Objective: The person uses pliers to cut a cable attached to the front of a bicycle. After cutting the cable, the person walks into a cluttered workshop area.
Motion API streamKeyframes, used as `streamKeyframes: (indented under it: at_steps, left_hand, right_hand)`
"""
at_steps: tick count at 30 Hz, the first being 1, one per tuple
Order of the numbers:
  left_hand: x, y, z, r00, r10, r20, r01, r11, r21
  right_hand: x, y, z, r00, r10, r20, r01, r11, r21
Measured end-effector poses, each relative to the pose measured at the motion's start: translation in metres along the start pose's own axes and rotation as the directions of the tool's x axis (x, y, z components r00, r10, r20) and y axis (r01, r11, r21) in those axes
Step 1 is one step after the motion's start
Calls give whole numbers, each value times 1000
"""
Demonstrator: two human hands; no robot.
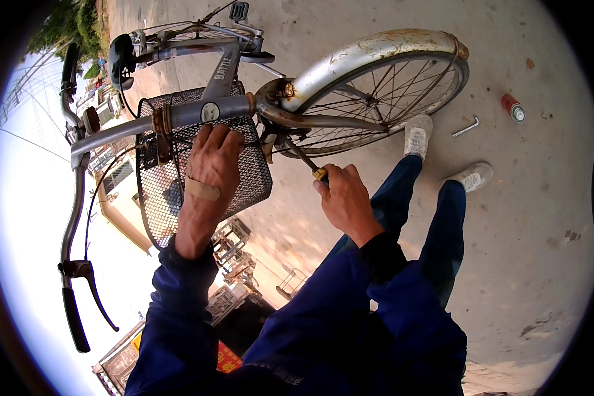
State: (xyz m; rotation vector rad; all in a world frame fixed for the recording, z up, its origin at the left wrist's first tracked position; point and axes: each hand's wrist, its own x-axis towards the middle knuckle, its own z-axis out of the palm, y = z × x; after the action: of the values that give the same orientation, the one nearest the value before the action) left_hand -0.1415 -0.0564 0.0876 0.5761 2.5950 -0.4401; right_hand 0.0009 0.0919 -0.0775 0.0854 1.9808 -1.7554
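My right hand (351, 203) is closed round the handle of a screwdriver (303, 156). Its handle shows yellow and black, and its shaft slants up-left to the rusty fork area of a silver bicycle (228, 109). The tip is lost among the parts there. Against the black mesh basket (251, 175), just beside the grey head tube, my left hand (212, 168) has its fingers curled in; what they grip is hidden. A tan bandage (202, 190) is stuck on the back of that hand. Right of the fork is the spoked front wheel (402, 92) under a rusty mudguard (369, 56).
On the concrete ground (528, 198) at right lie a wrench (466, 127) and a red can (512, 108). My shoes (417, 136) stand close to the front wheel. Handlebars with a brake lever (89, 280) reach along the left side. A black saddle (121, 61) shows at upper left.
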Motion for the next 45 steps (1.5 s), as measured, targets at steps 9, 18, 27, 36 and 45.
streamKeyframes:
  at_steps: [9,18,27,36,45]
  left_hand:
    - [0,-3,-2,999,26,-29,-26,1000,8]
    - [-7,3,1,998,23,-59,-23,1000,5]
    - [-87,-6,-91,978,-144,-151,138,989,-54]
    - [-154,-131,-85,554,-832,36,312,167,-935]
    - [-4,-246,-71,841,-437,319,-226,-820,-526]
  right_hand:
    - [-25,-15,-1,998,-5,56,12,992,-126]
    - [-10,-24,-31,971,124,203,-82,976,-202]
    - [-6,-40,-50,966,163,199,-92,941,-325]
    - [-10,-62,-56,956,212,202,-106,894,-435]
    - [-6,-65,-58,962,213,173,-89,838,-539]
